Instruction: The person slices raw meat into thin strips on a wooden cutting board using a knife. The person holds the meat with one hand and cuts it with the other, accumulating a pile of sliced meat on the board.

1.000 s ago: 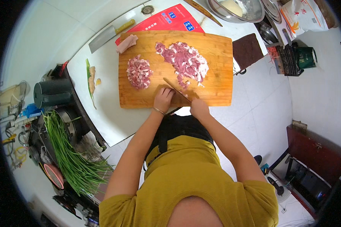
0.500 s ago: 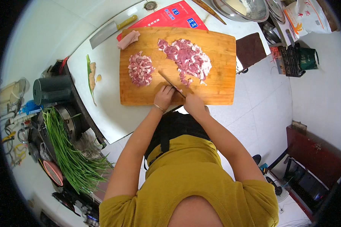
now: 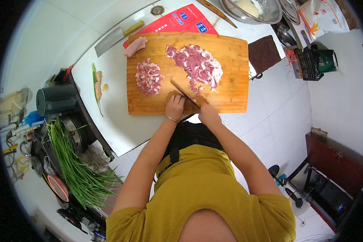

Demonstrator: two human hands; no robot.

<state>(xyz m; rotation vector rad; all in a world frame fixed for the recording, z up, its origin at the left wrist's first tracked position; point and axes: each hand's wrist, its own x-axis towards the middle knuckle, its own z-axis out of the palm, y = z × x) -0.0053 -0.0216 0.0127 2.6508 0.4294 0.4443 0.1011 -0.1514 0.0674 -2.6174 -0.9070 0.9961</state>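
Note:
On the wooden cutting board (image 3: 157,105), my right hand (image 3: 209,115) is closed around the handle of a knife (image 3: 180,89), whose narrow blade points up and left. My left hand (image 3: 175,107) lies just left of the blade with its fingers curled down to the board; what is under them is hidden. Small bits of meat show by the blade near my right hand. Farther up the board is a pile of sliced meat (image 3: 199,64), pink with white fat. A heap of smaller cut meat (image 3: 149,76) sits at the left. A pale pink slab (image 3: 135,46) lies at the far left corner.
A cleaver (image 3: 111,41) and a red sheet (image 3: 181,22) lie beyond the board. Ginger (image 3: 98,84) and a green onion (image 3: 94,72) are on the table's left. A metal bowl (image 3: 266,12) stands far right. Green chives (image 3: 72,161) are heaped at lower left.
The view has shifted slightly. Relative to the board, the knife and my right hand are a little farther right. My left hand stays beside the blade.

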